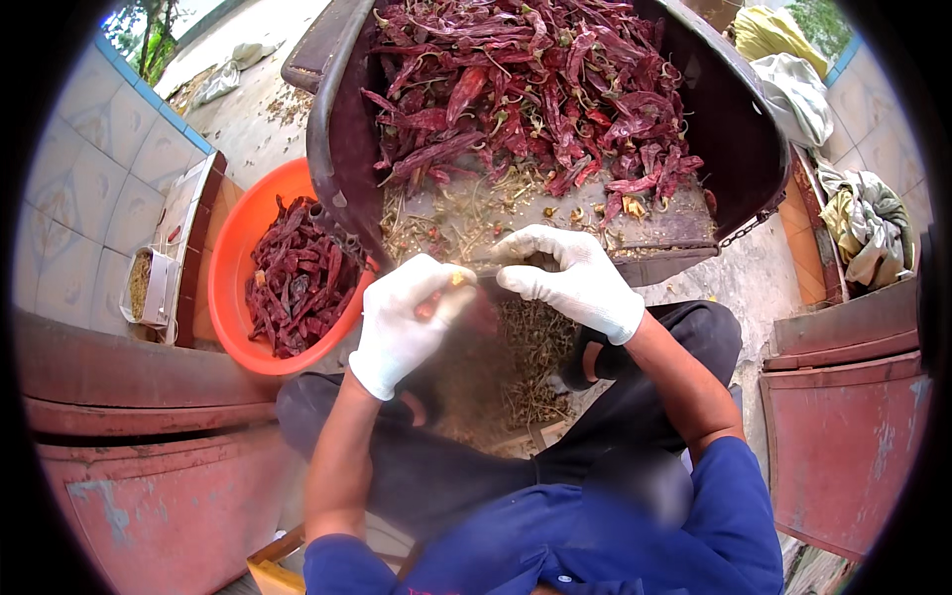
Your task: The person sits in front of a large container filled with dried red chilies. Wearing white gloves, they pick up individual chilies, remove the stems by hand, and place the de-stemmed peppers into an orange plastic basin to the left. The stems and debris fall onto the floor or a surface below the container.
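Observation:
My left hand (413,320), in a white knit glove, is curled with red and yellow showing between its fingers. It appears to grip a dried red chili (424,308), mostly hidden by the glove. Close to its right, my gloved right hand (569,275) has its thumb and forefinger bent toward each other; whether a small piece sits at their tips is unclear. Both hands are over the front edge of a dark open-fronted bin (718,89). A large heap of dried red chilies (535,89) fills its back, and loose stems (446,212) litter its front.
An orange basin (227,297) of dried chilies (297,275) stands at left. Below the hands, a pile of stems (532,357) lies between my legs. Red cabinets (840,439) flank me. Sacks (866,223) lie at right; a chain (747,227) hangs from the bin's right side.

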